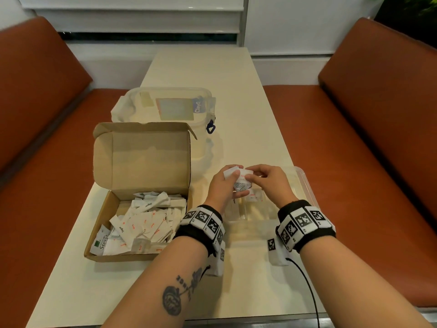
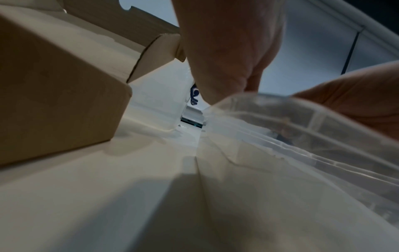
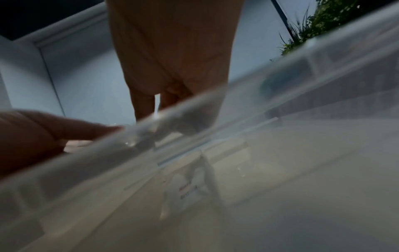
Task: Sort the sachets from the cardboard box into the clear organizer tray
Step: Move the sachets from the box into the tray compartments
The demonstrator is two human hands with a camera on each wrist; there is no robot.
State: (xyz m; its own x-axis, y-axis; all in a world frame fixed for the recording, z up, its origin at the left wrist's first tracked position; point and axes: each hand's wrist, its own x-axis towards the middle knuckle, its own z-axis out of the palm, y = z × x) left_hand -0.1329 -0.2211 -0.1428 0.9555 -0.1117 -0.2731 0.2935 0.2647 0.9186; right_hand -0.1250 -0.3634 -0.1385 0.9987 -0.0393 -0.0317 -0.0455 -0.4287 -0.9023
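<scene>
My left hand (image 1: 223, 185) clamps a small bunch of sachets (image 1: 237, 179) directly above the clear organizer tray (image 1: 305, 183); my right hand (image 1: 267, 181) pinches one at the bunch's right edge (the nearer hand), compartments straight below. The cardboard box (image 1: 142, 162) sits left.

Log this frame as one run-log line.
phase: sorting | left hand: holds sachets | right hand: pinches one of them | over tray | one sachet in tray | box: many left
</scene>
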